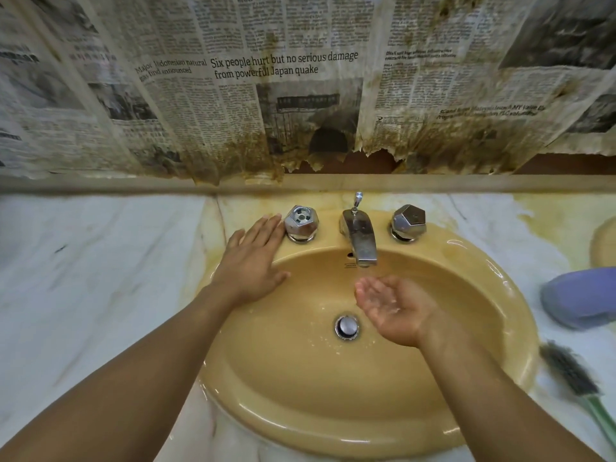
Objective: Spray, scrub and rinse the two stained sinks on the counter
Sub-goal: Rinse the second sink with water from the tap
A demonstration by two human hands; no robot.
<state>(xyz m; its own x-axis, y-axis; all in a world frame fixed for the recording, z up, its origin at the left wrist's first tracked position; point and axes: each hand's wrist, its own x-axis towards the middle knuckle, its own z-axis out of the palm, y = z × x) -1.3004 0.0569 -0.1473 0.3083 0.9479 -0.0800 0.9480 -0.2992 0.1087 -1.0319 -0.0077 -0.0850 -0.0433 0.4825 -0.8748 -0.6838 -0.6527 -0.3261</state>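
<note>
On my feed the marble bench point(100, 261) shows yellow staining toward the basin. The left hand point(253, 261) lies flat, fingers straight and holding nothing, on the back rim of the sink point(333, 425), fingertips just beside the left tap knob point(301, 223). The sink is set into the bench at centre. It is mustard-yellow, glossy and wet, with droplets around the drain stopper point(346, 326).

Under the spout point(361, 238) the right hand point(396, 308) is cupped palm-up, fingers loosely curved, gripping nothing, palm wet. I cannot tell whether water is flowing. This reads to me as the rinse. To do it well I would turn the knob for a steady stream, then scoop water up the walls and rim, not only the bottom.

Further right a purple object point(583, 295) and a brush point(570, 371) lie on the bench, with the edge of the second sink point(605, 243) beyond.
</note>
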